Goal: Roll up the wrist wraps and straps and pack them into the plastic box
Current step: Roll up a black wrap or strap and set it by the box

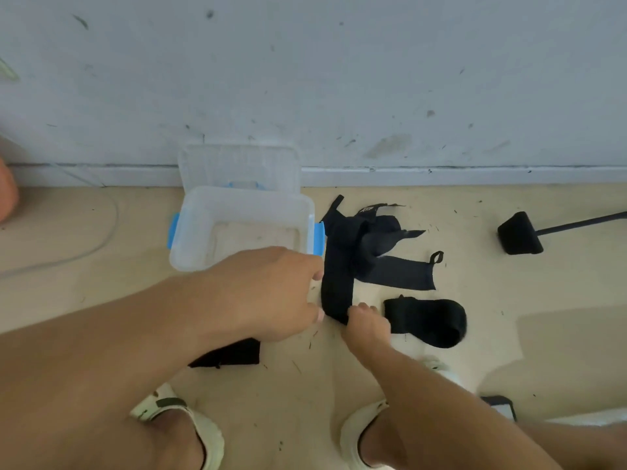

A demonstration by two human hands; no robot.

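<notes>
A clear plastic box (244, 201) with blue latches stands open on the floor by the wall, nothing inside it. Right of it lies a tangle of black wrist wraps (366, 239), and one long wrap (337, 283) stretches from the tangle toward me. My left hand (271, 293) and my right hand (368, 325) pinch the near end of that long wrap from either side. A rolled black wrap (427, 320) lies just right of my right hand. Another black strap (230, 354) shows partly under my left forearm.
The box's clear lid (237, 164) leans on the wall behind it. A black stand foot (519, 234) with a rod sits at the right. A thin cable (101, 232) curves at the left. My two sandalled feet (190, 425) are at the bottom.
</notes>
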